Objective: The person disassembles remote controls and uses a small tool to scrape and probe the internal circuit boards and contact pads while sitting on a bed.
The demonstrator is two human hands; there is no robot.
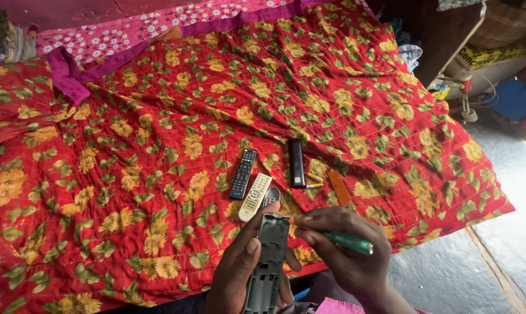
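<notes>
A grey remote control (270, 256) is being held face-down over the near edge of the bed (100, 174), its back turned up and the battery bay lying open. It is being gripped by the left hand (239, 273), closed round the lower body with the thumb pressed along the left side. A green-handled screwdriver (341, 239) is being pinched in the right hand (344, 244), fingers closed on the shaft, its tip being brought against the remote's upper right edge.

On the red floral quilt (332, 87) just beyond, other things are being left untouched: a black remote (243, 173), a cream remote (255, 196), a small grey one (271, 196) beside it, a black cover strip (296, 163), two small batteries (314, 181) and an orange flat piece (338, 186).

The grey remote is being judged light, stiff and smooth plastic, likely slippery; it is best taken by its long side edges, well clear of the open bay and thin clips.
</notes>
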